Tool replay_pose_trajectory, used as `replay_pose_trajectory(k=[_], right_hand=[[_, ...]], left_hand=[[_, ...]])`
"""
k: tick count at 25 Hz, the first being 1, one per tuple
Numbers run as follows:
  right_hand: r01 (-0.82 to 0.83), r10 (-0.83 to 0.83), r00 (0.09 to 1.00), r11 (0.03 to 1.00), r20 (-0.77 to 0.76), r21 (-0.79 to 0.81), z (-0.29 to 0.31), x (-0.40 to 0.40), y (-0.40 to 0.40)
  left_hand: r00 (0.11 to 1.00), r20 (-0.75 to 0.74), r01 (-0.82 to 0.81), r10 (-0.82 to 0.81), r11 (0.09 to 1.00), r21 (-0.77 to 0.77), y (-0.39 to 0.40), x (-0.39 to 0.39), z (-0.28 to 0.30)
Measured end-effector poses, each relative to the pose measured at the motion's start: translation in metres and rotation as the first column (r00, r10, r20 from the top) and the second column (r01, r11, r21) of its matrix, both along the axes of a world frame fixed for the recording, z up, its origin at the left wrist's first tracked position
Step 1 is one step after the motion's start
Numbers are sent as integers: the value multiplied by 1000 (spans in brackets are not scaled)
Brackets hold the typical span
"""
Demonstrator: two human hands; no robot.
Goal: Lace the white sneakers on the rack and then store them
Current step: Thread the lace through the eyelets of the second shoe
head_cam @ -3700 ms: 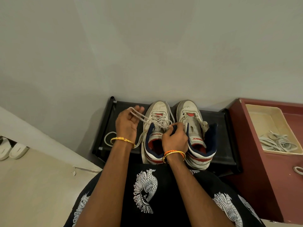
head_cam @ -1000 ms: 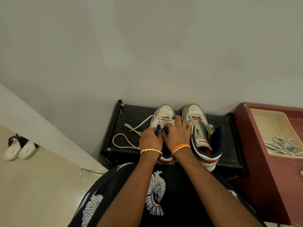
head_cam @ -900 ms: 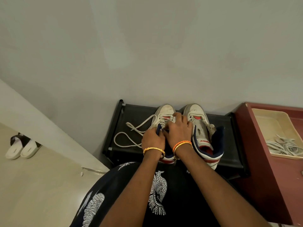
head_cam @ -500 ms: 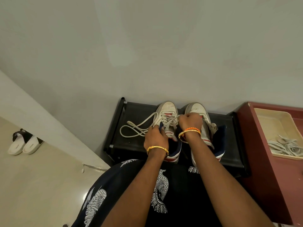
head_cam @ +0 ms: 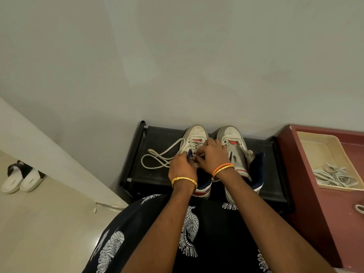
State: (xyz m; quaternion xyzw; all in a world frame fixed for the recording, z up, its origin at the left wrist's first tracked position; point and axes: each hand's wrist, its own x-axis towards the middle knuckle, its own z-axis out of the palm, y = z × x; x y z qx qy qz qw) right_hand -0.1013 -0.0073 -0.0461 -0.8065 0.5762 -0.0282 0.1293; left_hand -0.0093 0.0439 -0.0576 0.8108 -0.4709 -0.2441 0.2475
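Both white sneakers stand side by side on the top shelf of the black rack (head_cam: 157, 174), toes toward the wall, heels toward the person. This orientation puts the tongue and eyelets within reach of both hands.

Work is on the left sneaker (head_cam: 195, 138). The left hand (head_cam: 182, 167) has its fingers curled at the navy collar beside the tongue, apparently holding the shoe opening steady. The right hand (head_cam: 211, 154) reaches across from the other side, fingertips bunched in a pinch at the upper eyelets, where a short piece of white lace shows between the two hands. Whether the left hand's grip closes on the lace or on the collar cannot be told.

The loose lace (head_cam: 157, 157) trails off the left sneaker's side and lies in loops on the shelf, giving slack to pull through. The right sneaker (head_cam: 234, 146) is touched by neither hand.

A beige tray (head_cam: 307, 142) on the red surface (head_cam: 307, 203) to the right holds spare white laces (head_cam: 332, 177). A pair of white slippers (head_cam: 21, 180) lies on the floor at far left.

Judged stage: lacing of the upper eyelets is in progress; storing is not yet begun.
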Motion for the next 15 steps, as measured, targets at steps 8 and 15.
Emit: replay_pose_trajectory(k=[8,15], right_hand=[[325,-618,-97,721,780,612,29,-51,-7],[365,-792,-56,550,607,751,20,-48,1]], left_hand=[[997,69,-19,18,1000,8,0,1,3],[999,39,-24,24,1000,10,2,-2,7]])
